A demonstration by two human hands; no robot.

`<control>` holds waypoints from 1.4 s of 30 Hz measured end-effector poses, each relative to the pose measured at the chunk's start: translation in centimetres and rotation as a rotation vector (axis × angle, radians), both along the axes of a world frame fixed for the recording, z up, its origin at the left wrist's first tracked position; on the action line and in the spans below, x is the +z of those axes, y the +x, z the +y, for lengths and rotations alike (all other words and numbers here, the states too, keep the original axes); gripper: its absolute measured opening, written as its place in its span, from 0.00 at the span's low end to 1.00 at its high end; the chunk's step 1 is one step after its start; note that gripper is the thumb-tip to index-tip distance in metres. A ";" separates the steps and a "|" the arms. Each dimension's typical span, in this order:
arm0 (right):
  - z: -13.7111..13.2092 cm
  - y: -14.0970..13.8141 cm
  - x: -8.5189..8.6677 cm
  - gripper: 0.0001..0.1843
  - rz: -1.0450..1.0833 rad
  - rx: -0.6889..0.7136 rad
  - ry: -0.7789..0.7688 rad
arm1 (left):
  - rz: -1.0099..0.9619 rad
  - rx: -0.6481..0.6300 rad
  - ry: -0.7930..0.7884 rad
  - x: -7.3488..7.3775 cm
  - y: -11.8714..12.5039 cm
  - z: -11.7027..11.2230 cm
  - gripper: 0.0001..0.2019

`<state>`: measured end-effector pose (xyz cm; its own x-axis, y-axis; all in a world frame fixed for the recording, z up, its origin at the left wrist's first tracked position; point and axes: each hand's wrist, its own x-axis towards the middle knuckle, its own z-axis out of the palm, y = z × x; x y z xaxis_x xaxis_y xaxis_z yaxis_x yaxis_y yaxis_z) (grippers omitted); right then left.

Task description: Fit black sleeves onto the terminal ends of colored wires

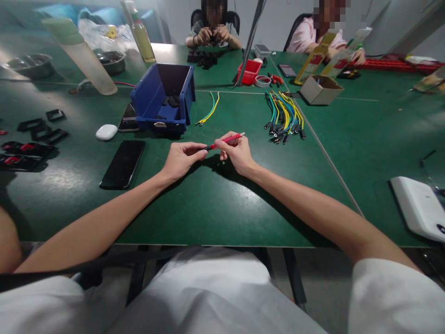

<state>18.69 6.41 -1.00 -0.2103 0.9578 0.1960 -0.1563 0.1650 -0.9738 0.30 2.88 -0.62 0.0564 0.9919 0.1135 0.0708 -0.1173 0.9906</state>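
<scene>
Two sleeves (pixel 396 297), two hands (pixel 179 160) (pixel 238 153), one stick (pixel 232 138).

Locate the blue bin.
In the head view, the blue bin stands left of centre, beyond the left hand, between the white case and a yellow wire.

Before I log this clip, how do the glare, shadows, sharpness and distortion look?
Head view: pale glare on the green tabletop at left; head view: dark shadow below the right hand; head view: the green-capped bottle leans outward, probably wide-angle stretch; head view: the dark piece at the left hand is too small to make out.
</scene>
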 end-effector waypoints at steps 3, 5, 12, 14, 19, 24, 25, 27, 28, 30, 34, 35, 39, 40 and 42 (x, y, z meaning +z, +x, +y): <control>0.1 0.0 0.0 0.22 -0.013 -0.004 0.001 | 0.023 0.001 0.024 0.1 0.0 0.0 0.20; 0.1 0.1 0.1 0.22 -0.019 -0.002 0.005 | 0.044 0.003 0.050 0.3 -0.2 0.1 0.19; 0.1 0.2 -0.2 0.24 0.029 -0.101 -0.030 | 0.097 0.083 0.139 0.5 -0.8 0.6 0.18; 0.1 0.2 -0.4 0.24 0.037 -0.126 -0.026 | 0.094 0.075 0.139 0.4 -0.9 0.8 0.18; 0.1 0.2 -0.3 0.22 0.047 -0.090 -0.027 | 0.078 0.057 0.135 0.0 -0.9 0.9 0.16; 0.2 0.2 -0.1 0.22 0.009 -0.082 -0.062 | 0.105 0.063 0.125 -0.2 -1.2 1.1 0.15; 0.2 0.3 -0.1 0.22 0.009 -0.079 -0.066 | 0.113 0.063 0.126 -0.3 -1.2 1.2 0.15; 0.3 0.3 0.0 0.22 0.010 -0.073 -0.070 | 0.124 0.065 0.129 -0.3 -1.3 1.2 0.16; 0.4 0.4 0.0 0.22 0.009 -0.067 -0.072 | 0.127 0.067 0.128 -0.3 -1.3 1.1 0.16; 0.4 0.4 0.0 0.21 0.009 -0.054 -0.076 | 0.126 0.071 0.123 -0.2 -1.3 1.1 0.16; 0.4 0.5 0.1 0.21 0.023 -0.035 -0.085 | 0.121 0.089 0.112 -0.2 -1.3 1.0 0.16; 0.4 0.5 0.1 0.20 0.031 -0.033 -0.085 | 0.120 0.098 0.117 -0.3 -1.3 1.1 0.16; 0.4 0.4 0.1 0.20 0.058 -0.053 -0.093 | 0.091 0.109 0.132 -0.3 -1.3 1.3 0.18; 0.4 0.4 0.1 0.20 0.061 -0.063 -0.103 | 0.076 0.106 0.128 -0.3 -1.3 1.4 0.19; 0.4 0.4 0.0 0.20 0.064 -0.078 -0.119 | 0.046 0.098 0.114 -0.2 -1.3 1.4 0.21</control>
<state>19.07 6.77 -0.97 -0.1254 0.9879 0.0909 -0.2100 0.0631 -0.9757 -0.96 4.32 -0.83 -0.0323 0.9738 0.2250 0.1324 -0.2189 0.9667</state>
